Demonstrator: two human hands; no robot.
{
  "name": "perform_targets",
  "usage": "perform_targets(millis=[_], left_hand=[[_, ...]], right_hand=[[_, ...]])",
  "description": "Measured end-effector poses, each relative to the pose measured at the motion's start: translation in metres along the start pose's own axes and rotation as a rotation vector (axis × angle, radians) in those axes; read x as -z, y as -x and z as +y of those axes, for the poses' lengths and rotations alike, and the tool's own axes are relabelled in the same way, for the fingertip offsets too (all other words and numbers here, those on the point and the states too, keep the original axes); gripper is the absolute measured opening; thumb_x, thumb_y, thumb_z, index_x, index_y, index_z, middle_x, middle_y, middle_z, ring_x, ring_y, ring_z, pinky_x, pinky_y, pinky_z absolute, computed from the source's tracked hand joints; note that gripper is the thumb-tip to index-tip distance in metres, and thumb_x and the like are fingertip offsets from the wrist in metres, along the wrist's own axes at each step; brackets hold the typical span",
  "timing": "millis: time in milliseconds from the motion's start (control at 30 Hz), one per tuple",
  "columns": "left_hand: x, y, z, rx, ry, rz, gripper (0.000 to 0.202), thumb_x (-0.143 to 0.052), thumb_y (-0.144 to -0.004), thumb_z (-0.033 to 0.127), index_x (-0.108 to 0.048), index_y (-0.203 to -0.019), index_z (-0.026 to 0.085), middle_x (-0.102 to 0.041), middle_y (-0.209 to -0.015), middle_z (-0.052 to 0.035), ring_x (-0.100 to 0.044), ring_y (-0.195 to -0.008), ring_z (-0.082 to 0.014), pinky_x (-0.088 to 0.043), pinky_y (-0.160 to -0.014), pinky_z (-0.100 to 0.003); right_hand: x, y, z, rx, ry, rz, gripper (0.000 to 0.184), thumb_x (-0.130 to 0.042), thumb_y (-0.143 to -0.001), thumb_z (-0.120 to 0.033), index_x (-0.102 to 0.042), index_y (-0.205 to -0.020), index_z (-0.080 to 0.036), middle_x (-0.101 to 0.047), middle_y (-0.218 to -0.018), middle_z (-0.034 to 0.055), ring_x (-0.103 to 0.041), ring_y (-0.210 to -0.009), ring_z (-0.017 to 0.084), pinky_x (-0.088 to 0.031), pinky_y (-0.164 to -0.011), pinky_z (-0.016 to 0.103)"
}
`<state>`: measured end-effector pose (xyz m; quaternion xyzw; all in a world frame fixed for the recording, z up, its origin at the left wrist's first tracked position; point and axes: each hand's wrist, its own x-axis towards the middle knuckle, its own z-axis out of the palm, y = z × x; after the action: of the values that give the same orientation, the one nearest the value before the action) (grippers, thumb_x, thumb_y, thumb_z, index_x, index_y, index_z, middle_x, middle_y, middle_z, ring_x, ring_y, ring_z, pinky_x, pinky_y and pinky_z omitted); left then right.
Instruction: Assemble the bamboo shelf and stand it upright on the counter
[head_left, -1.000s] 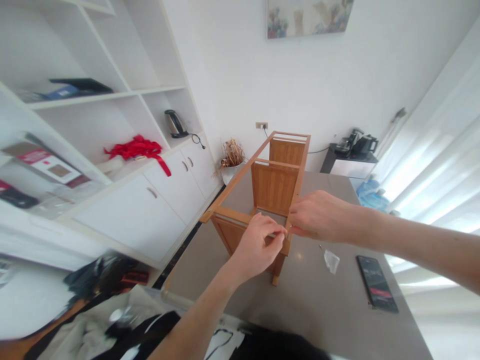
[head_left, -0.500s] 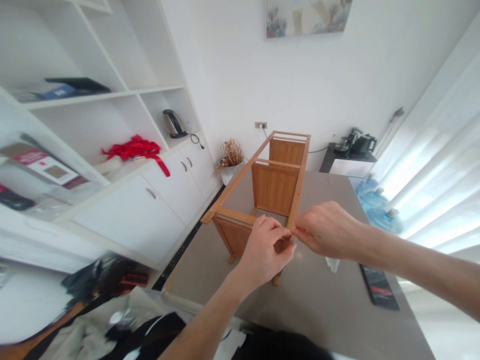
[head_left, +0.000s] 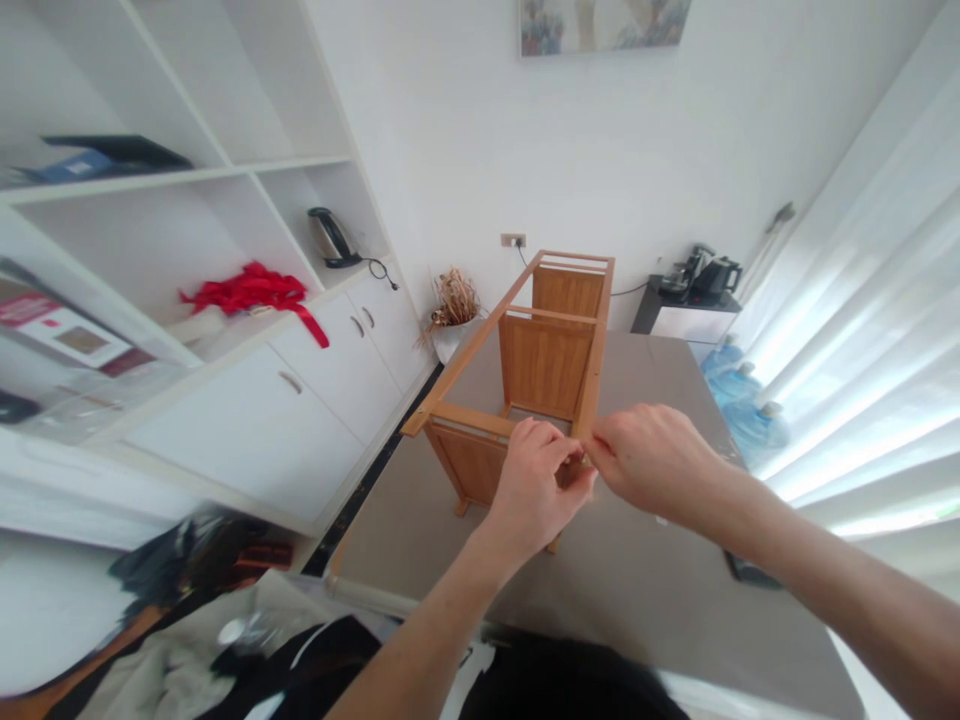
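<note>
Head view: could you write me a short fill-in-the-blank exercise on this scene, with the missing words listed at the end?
1. The left hand and right hand are close together at a corner of the rack, which is made of ____.
2. The ribbon-like bundle on the white shelving is colored ____.
3. The appliance with a dangling cord on that shelving is a ____.
4. The large water bottles near the curtain are tinted ____.

Missing words: wood; red; kettle; blue.

Left hand (head_left: 535, 492) probably hides 1 corner of rack (head_left: 549, 362).
</note>
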<state>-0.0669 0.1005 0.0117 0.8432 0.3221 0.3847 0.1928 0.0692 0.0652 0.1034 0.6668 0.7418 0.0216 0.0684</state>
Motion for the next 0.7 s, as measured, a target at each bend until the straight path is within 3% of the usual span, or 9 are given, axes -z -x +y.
perform_targets(millis=[133,233,300,400,500,600,700], left_hand=[[0.018,0.001,0.005,0.010,0.042,-0.056,0.005,-0.063,-0.077,0.021,-0.065,-0.081,0.019,-0.058,-0.084,-0.0049,-0.052,-0.088,-0.0191,-0.044,-0.084,-0.035],[0.052,-0.004,-0.002,0.035,-0.009,0.053,0.015,-0.059,-0.081,0.023,-0.066,-0.093,0.020,-0.060,-0.094,-0.0058,-0.053,-0.096,-0.0195,-0.042,-0.091,-0.036],[0.076,-0.009,-0.020,0.112,-0.090,0.216,0.017,-0.057,-0.082,0.026,-0.066,-0.095,0.019,-0.061,-0.100,-0.0068,-0.054,-0.100,-0.0207,-0.039,-0.096,-0.037],[0.101,-0.012,-0.059,0.376,-0.095,0.314,0.028,-0.058,-0.079,0.032,-0.066,-0.101,0.016,-0.062,-0.109,-0.0092,-0.055,-0.105,-0.0233,-0.038,-0.097,-0.038],[0.105,-0.005,-0.093,0.668,0.167,0.241,0.039,-0.058,-0.077,0.039,-0.063,-0.109,0.016,-0.064,-0.114,-0.0089,-0.056,-0.107,-0.0248,-0.040,-0.095,-0.038],[0.099,0.005,-0.103,0.688,0.459,0.143,0.037,-0.054,-0.078,0.036,-0.065,-0.105,0.014,-0.067,-0.110,-0.0091,-0.058,-0.104,-0.0244,-0.041,-0.094,-0.037],[0.091,0.012,-0.087,0.695,0.627,0.041,0.035,-0.051,-0.075,0.028,-0.067,-0.101,0.012,-0.069,-0.105,-0.0093,-0.060,-0.100,-0.0236,-0.042,-0.091,-0.036]], right_hand=[[0.000,0.001,0.007,0.087,-0.054,0.008,0.036,-0.036,-0.090,-0.028,-0.062,-0.066,-0.018,-0.062,-0.062,0.0048,-0.056,-0.056,0.015,-0.020,-0.048,0.026],[0.002,-0.001,0.016,0.235,-0.058,0.022,0.036,-0.034,-0.092,-0.029,-0.059,-0.069,-0.018,-0.064,-0.069,0.0034,-0.056,-0.060,0.014,-0.021,-0.050,0.026],[0.004,-0.004,0.022,0.330,-0.041,0.022,0.035,-0.034,-0.093,-0.027,-0.057,-0.068,-0.018,-0.064,-0.071,0.0031,-0.056,-0.062,0.013,-0.021,-0.051,0.026],[0.008,-0.006,0.028,0.407,-0.032,0.010,0.035,-0.034,-0.093,-0.027,-0.054,-0.066,-0.018,-0.062,-0.067,0.0024,-0.053,-0.059,0.012,-0.021,-0.051,0.026],[0.015,-0.007,0.034,0.424,-0.105,0.057,0.036,-0.033,-0.095,-0.029,-0.053,-0.067,-0.018,-0.060,-0.066,0.0021,-0.052,-0.058,0.012,-0.025,-0.054,0.026],[0.024,-0.010,0.037,0.405,-0.168,0.164,0.037,-0.031,-0.096,-0.031,-0.053,-0.069,-0.018,-0.060,-0.067,0.0024,-0.051,-0.060,0.012,-0.027,-0.056,0.026],[0.031,-0.019,0.028,0.405,-0.219,0.201,0.036,-0.032,-0.095,-0.033,-0.055,-0.071,-0.018,-0.060,-0.068,0.0021,-0.052,-0.061,0.012,-0.027,-0.056,0.025]])
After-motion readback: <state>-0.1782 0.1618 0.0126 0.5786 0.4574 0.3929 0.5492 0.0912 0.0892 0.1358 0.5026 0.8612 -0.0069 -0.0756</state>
